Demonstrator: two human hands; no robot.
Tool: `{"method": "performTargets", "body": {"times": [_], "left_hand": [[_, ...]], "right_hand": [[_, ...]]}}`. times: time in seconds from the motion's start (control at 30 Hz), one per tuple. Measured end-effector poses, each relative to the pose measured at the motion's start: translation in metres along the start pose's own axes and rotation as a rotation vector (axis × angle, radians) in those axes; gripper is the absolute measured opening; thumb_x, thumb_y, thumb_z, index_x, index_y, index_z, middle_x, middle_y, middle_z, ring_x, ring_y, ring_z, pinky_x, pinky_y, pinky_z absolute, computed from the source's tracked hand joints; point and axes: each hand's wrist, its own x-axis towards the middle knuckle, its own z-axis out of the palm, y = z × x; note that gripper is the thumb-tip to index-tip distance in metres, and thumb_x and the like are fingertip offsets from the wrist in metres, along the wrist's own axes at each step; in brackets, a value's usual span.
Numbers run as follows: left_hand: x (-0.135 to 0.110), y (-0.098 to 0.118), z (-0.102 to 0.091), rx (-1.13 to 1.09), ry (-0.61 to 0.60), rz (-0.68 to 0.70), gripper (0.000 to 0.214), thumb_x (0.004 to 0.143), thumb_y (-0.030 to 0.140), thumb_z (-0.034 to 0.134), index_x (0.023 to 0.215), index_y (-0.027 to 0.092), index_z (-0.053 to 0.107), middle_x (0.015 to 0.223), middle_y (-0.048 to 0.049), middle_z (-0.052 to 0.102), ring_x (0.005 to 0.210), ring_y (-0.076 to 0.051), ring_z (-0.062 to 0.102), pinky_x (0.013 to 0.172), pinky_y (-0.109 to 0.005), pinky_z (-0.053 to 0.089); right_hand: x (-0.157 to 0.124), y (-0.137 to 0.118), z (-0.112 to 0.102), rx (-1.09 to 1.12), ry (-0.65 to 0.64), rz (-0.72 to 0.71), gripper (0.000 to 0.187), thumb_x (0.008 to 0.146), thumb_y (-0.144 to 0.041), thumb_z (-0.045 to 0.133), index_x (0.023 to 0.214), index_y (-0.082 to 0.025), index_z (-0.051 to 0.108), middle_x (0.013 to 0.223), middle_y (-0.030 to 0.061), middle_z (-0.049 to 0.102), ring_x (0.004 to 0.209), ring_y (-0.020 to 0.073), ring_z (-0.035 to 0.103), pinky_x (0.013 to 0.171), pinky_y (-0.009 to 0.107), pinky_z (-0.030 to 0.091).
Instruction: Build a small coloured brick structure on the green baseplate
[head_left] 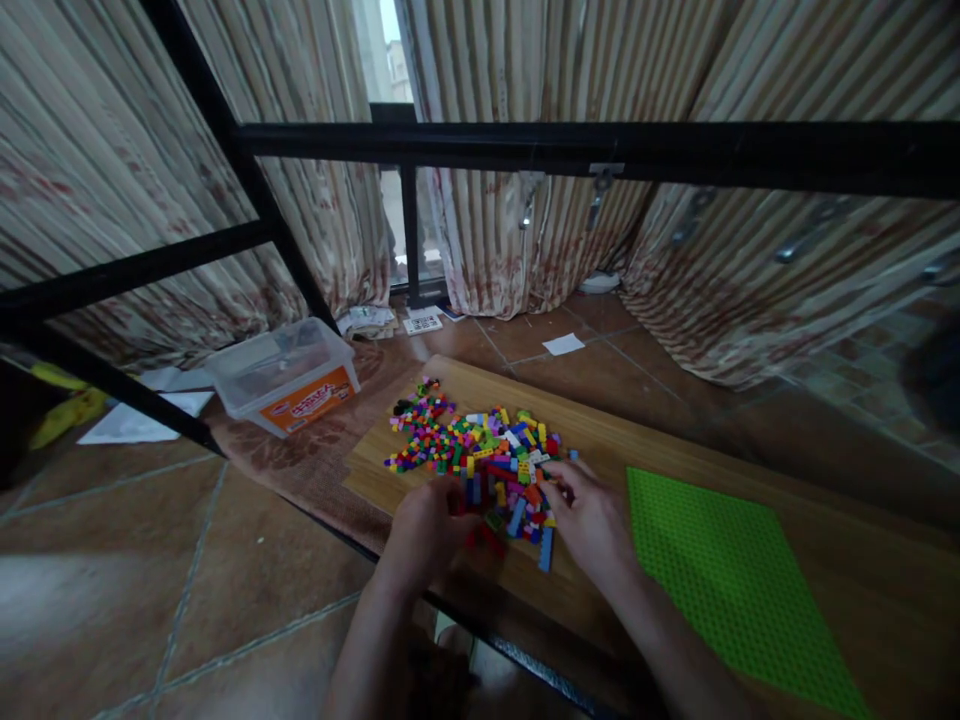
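A heap of small multicoloured toy building bricks (487, 440) is spread over a wooden board (600, 405). At the heap's near left edge is my left hand (424, 525), its fingers curled round what looks like a red brick (454, 496), partly hidden by them. My right hand (592, 515) reaches into the right side of the heap. Its thumb and forefinger are apart, close to orange and white bricks, and no brick shows gripped between them. A long blue brick (546, 550) lies just below its fingertips. To the right, a green studded baseplate (735, 570) lies flat on the board.
A clear plastic tub (281, 370) with an orange label stands left of the board on a brown mat (277, 470). A black metal frame (525, 145) crosses beyond the board, before striped curtains (510, 240). Papers (562, 344) lie on the tiled floor (105, 570).
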Motion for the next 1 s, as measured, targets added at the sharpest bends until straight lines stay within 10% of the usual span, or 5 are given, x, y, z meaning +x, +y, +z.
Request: {"method": "performTargets", "body": {"times": [0.57,1.0], "left_hand": [[0.001,-0.002,0.02,0.067,-0.036,-0.004,0.027,0.074,0.019,0.058,0.101,0.014,0.061,0.084,-0.0103,0.067,0.081,-0.024,0.064,0.066,-0.029,0.04],[0.003,-0.008,0.005,0.075,-0.05,-0.039,0.011,0.072,0.023,0.061,0.082,0.018,0.059,0.081,-0.0065,0.067,0.074,-0.02,0.061,0.061,-0.026,0.036]], "right_hand": [[0.034,0.021,-0.007,-0.216,-0.205,-0.155,0.021,0.085,-0.019,0.051,0.088,-0.023,0.071,0.095,0.0046,0.066,0.092,0.0207,0.061,0.084,0.035,0.045],[0.044,-0.042,0.038,-0.169,-0.451,-0.421,0.056,0.07,-0.008,0.065,0.123,-0.022,0.057,0.119,0.0067,0.061,0.111,0.0247,0.049,0.097,0.041,0.04]]}}
